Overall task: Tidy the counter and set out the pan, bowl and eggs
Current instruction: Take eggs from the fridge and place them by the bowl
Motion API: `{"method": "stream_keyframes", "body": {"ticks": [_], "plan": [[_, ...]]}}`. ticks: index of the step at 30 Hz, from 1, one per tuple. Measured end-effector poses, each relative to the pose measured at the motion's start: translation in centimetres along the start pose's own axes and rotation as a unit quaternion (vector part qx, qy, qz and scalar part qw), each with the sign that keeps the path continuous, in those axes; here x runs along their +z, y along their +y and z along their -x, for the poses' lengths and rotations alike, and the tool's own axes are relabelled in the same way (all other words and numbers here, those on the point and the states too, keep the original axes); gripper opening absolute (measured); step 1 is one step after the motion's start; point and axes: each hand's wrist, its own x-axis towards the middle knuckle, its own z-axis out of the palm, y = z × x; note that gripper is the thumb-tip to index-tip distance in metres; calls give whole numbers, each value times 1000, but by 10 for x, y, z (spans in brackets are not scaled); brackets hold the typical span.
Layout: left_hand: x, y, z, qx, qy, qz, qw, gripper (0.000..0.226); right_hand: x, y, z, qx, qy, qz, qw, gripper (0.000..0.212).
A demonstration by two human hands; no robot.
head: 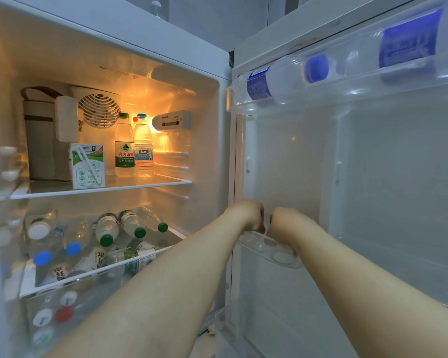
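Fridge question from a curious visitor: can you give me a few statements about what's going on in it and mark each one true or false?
1. The fridge door stands open. True.
2. The left hand and right hand both grip the clear tray on the door. True.
3. The milk carton lies flat on the lower shelf. False: it stands upright on the upper shelf.
4. The lower-shelf bottles stand upright. False: they lie on their sides.
5. A blue-labelled bottle lies in the top door rack. True.
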Motion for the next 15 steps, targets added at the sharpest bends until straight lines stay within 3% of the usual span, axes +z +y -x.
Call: {"method": "stream_keyframes", "body": {"ticks": [3,5,7,10,11,13,15], "plan": [[4,-3,3,-16,101,103,989,22,1,2,4,-6,50,-9,999,33],[5,-7,9,-35,183,239,953,21,2,3,10,-18,89,-7,996,29],[3,-12,17,-56,233,428,871,19,1,2,15,-36,125,-18,991,22],[-3,-18,36,-84,258,670,691,19,-4,1,20,-77,168,-121,975,6],[-7,-22,44,-87,265,709,648,18,-7,-1,22,-97,192,-176,960,4],[-14,-30,61,-98,274,757,585,13,-13,-8,28,-134,241,-283,919,5],[-22,-44,82,-112,276,794,529,13,-17,-24,42,-165,217,-407,872,7]]}}
